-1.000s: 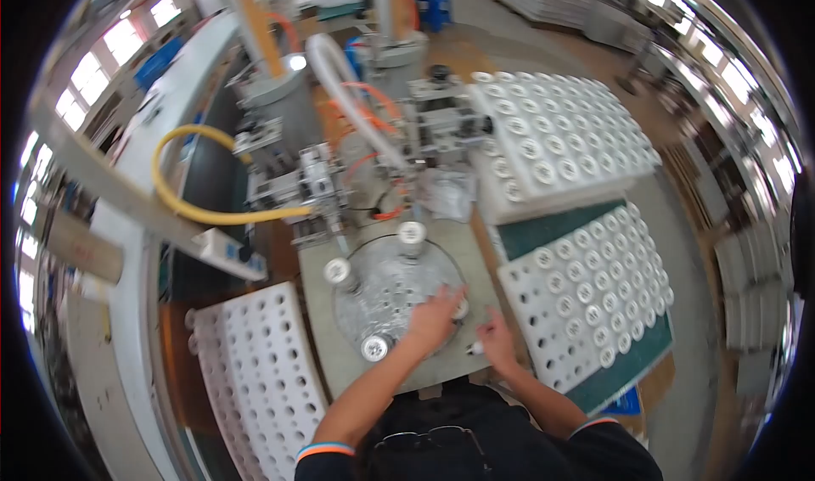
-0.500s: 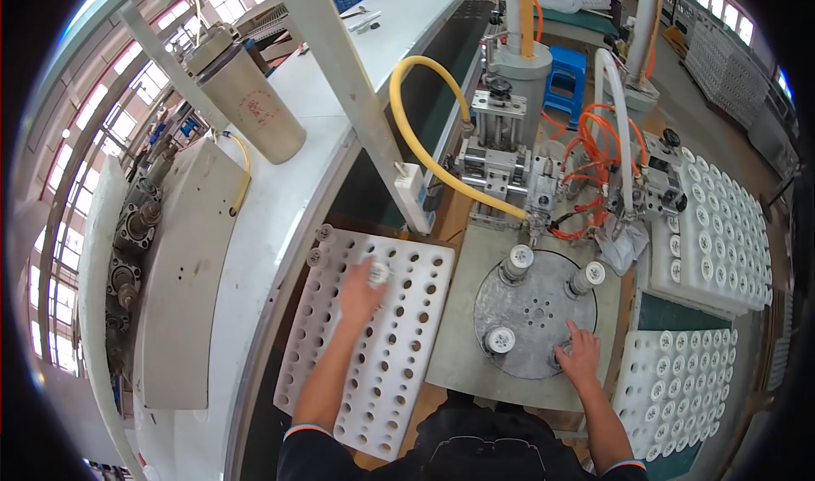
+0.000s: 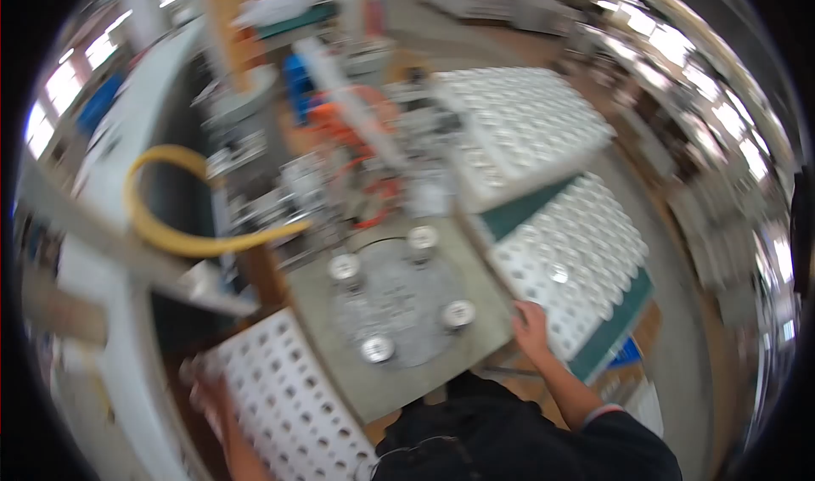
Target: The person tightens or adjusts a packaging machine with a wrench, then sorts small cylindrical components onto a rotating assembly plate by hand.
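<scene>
At the right edge of the counter, in the head view, the right hand rests on the near corner of a foam tray filled with white parts. Blur hides whether its fingers close on one. By the counter's left edge the left hand touches the holed white tray, and I cannot tell its grip either. Between the trays lies a round metal disc carrying four capped pieces, the nearest just beside the right hand.
</scene>
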`<act>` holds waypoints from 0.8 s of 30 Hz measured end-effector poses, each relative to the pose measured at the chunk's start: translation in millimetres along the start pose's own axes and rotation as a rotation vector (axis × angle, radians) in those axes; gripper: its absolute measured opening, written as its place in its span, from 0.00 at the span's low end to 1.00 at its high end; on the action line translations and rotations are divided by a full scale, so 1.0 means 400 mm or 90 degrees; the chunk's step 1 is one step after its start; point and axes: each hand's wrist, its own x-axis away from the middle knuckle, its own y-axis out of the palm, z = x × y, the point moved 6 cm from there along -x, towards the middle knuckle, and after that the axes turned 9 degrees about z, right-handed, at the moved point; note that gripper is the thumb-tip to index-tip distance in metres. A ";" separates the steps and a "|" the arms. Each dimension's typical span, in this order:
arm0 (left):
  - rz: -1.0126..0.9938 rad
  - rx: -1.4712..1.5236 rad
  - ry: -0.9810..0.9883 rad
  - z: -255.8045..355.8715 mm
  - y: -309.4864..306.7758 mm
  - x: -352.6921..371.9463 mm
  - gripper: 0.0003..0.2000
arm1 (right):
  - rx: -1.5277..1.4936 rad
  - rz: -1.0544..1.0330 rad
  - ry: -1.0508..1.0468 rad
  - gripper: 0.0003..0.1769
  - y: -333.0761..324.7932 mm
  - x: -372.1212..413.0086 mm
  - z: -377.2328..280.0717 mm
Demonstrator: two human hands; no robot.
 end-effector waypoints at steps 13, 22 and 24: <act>-0.319 0.528 0.219 0.740 -0.157 0.394 0.19 | 0.274 0.034 0.009 0.39 -0.125 -0.184 0.269; -0.389 0.357 0.644 1.281 -0.059 0.673 0.28 | 0.187 0.041 -0.010 0.34 -0.146 -0.217 0.252; -0.428 0.308 0.654 1.266 -0.066 0.668 0.24 | 0.099 0.055 0.047 0.32 -0.169 -0.208 0.202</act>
